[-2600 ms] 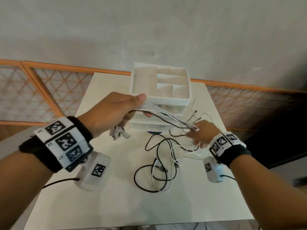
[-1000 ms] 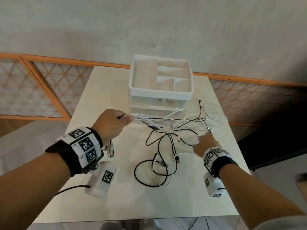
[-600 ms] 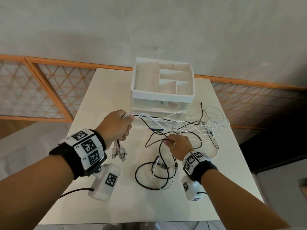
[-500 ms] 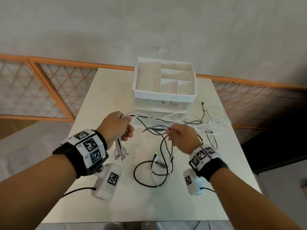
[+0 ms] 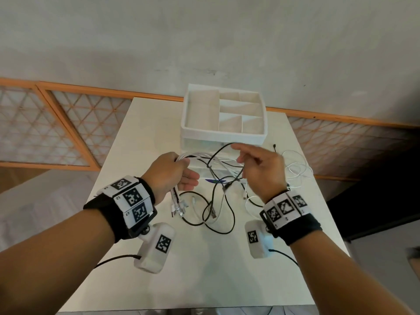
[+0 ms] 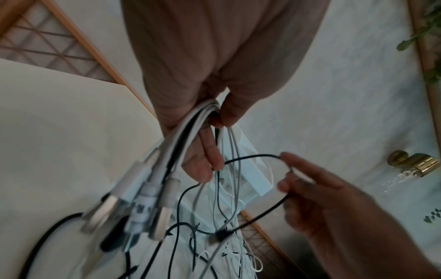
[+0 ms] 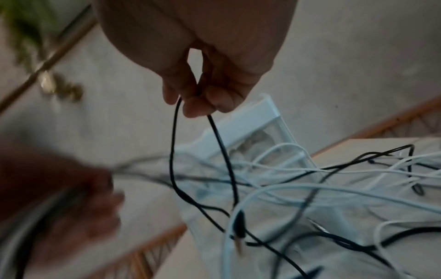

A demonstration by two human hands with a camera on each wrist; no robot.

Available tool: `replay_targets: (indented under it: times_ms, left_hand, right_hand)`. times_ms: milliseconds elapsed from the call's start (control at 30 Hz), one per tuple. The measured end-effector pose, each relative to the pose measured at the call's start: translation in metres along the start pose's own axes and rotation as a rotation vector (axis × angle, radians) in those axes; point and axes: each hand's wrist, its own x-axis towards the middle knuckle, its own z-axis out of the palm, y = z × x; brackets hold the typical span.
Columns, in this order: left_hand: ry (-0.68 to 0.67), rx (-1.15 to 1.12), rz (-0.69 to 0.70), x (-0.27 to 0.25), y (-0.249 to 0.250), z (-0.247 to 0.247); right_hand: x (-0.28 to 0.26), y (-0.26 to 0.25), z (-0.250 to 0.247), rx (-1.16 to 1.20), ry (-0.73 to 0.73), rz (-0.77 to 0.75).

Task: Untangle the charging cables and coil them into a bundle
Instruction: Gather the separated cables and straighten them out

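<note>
Holding a bunch of charging cables (image 5: pixel 200 156) above the counter (image 5: pixel 204 269), the left hand (image 5: pixel 169 173) has its fingers curled round several white strands and at least one black one; their plug ends (image 5: pixel 178 209) hang down below this hand, near the counter surface; in the left wrist view the same plugs (image 6: pixel 140 207) appear blurred, side by side, under the closed fingers (image 6: pixel 203 162). The right hand (image 5: pixel 261 171) is raised to the right of the left one, a little apart from it; its thumb and fingertips pinch a single black cable (image 5: pixel 219 151), which rises in a loop from the tangle up to the hand; the right wrist view shows this black cable (image 7: pixel 174 151) going down in two strands from the pinching fingertips (image 7: pixel 198 107). The rest of the cables lies as a loose tangle (image 5: pixel 218 208) on the counter between the two wrists, black and white strands crossing each other; more white loops (image 5: pixel 297 171) lie to the right, behind the right hand. A white organizer box (image 5: pixel 223 119) with open compartments on top stands at the far side of the counter, just behind the hands; behind the counter runs a plain wall with an orange lattice screen (image 5: pixel 45 133) at the left.
</note>
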Motion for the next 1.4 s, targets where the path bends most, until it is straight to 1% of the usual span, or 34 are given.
replay_targets:
  times_ms: [33, 67, 167, 200, 233, 267, 333, 367, 400, 433, 533, 567, 633, 700, 767, 867, 933, 1033, 1167, 1233, 1300, 1333, 1367, 1400]
  left_hand:
    - [0.005, -0.001, 0.004, 0.000, 0.000, -0.001]
    - [0.006, -0.011, 0.012, -0.001, 0.000, 0.000]
    - [-0.019, -0.059, 0.048, -0.004, 0.006, 0.006]
    - [-0.035, -0.071, 0.059, -0.005, 0.008, 0.009]
    - [-0.050, -0.078, 0.069, -0.006, 0.010, 0.012]
    - [-0.061, -0.081, 0.077, -0.007, 0.012, 0.014]
    - [-0.065, -0.081, 0.086, -0.008, 0.014, 0.016]
    - [-0.059, -0.073, 0.088, -0.007, 0.014, 0.014]
    - [-0.053, -0.059, 0.085, -0.007, 0.013, 0.012]
    - [-0.053, -0.047, 0.075, -0.007, 0.011, 0.009]
    - [-0.114, -0.065, 0.010, -0.008, 0.005, 0.005]
    - [-0.157, -0.083, -0.017, -0.010, 0.002, 0.007]
    - [-0.225, -0.086, -0.062, -0.012, -0.005, 0.014]
    - [-0.270, -0.067, -0.105, -0.014, -0.012, 0.020]
    - [-0.275, -0.024, -0.119, -0.014, -0.016, 0.024]
    - [-0.192, 0.028, -0.084, -0.012, -0.007, 0.020]
    - [-0.171, 0.066, -0.039, -0.012, 0.002, 0.015]
    - [-0.187, 0.116, 0.032, -0.013, 0.011, 0.016]
    - [-0.180, 0.153, 0.067, -0.014, 0.015, 0.020]
    - [-0.198, 0.206, 0.075, -0.015, 0.016, 0.018]
    - [-0.176, 0.255, 0.091, -0.016, 0.019, 0.015]
    - [-0.153, 0.281, 0.112, -0.017, 0.022, 0.013]
    - [-0.132, 0.300, 0.148, -0.018, 0.027, 0.010]
    - [-0.117, 0.299, 0.191, -0.020, 0.033, 0.007]
  right_hand:
    - [0.003, -0.006, -0.001, 0.056, 0.018, 0.018]
    - [0.004, -0.014, -0.001, 0.091, -0.007, 0.023]
    - [-0.004, -0.034, 0.010, 0.104, -0.158, -0.032]
    - [-0.007, -0.038, 0.015, 0.089, -0.194, -0.052]
    - [-0.009, -0.040, 0.019, 0.070, -0.199, -0.081]
    - [-0.008, -0.042, 0.022, 0.047, -0.169, -0.123]
    - [-0.002, -0.043, 0.019, 0.014, -0.036, -0.211]
    - [0.003, -0.042, 0.014, 0.028, 0.022, -0.217]
    - [0.007, -0.040, 0.008, 0.051, 0.043, -0.192]
    - [0.010, -0.037, 0.003, 0.052, 0.018, -0.152]
    - [0.006, -0.027, 0.002, 0.008, -0.230, 0.028]
    - [0.002, -0.025, 0.006, 0.041, -0.261, 0.086]
    - [-0.003, -0.025, 0.014, 0.168, -0.217, 0.147]
    - [-0.002, -0.034, 0.018, 0.266, -0.161, 0.149]
    - [0.003, -0.042, 0.016, 0.275, -0.182, 0.137]
    - [0.002, -0.042, 0.009, 0.161, -0.290, 0.131]
    - [-0.005, -0.038, 0.008, 0.112, -0.334, 0.156]
    - [-0.014, -0.035, 0.017, 0.111, -0.348, 0.170]
    - [-0.017, -0.039, 0.026, 0.164, -0.345, 0.167]
    - [-0.014, -0.039, 0.020, 0.086, -0.329, 0.131]
    - [-0.010, -0.038, 0.012, -0.105, -0.322, -0.009]
    - [-0.008, -0.035, 0.010, -0.225, -0.341, -0.070]
    - [-0.005, -0.030, 0.008, -0.357, -0.375, -0.089]
    - [-0.002, -0.022, 0.006, -0.484, -0.411, -0.056]
